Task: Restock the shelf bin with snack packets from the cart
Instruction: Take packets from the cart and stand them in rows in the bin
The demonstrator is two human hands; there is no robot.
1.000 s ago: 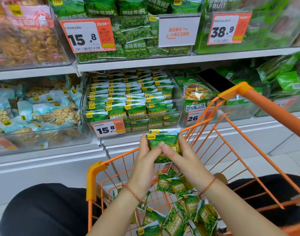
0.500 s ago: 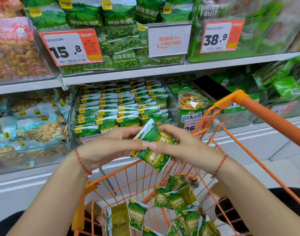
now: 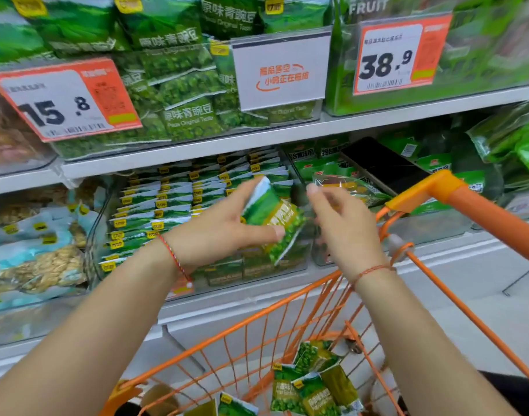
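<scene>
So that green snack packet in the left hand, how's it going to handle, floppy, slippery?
Probably light: the left hand holds the green packet alone between thumb and fingers. Likely floppy, since it is a thin film pouch of loose peas. Its glossy film may be a bit slippery.

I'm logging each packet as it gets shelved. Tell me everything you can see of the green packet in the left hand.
The green packet is a small, glossy plastic pouch with a white top corner, a yellow-green label band and printed peas below. It is tilted, top corner leaning up toward the shelf. The left hand grips it, thumb across its front and fingers behind. It is in front of the clear bin of matching packets, above the orange cart. The right hand is beside it, not touching.
</scene>
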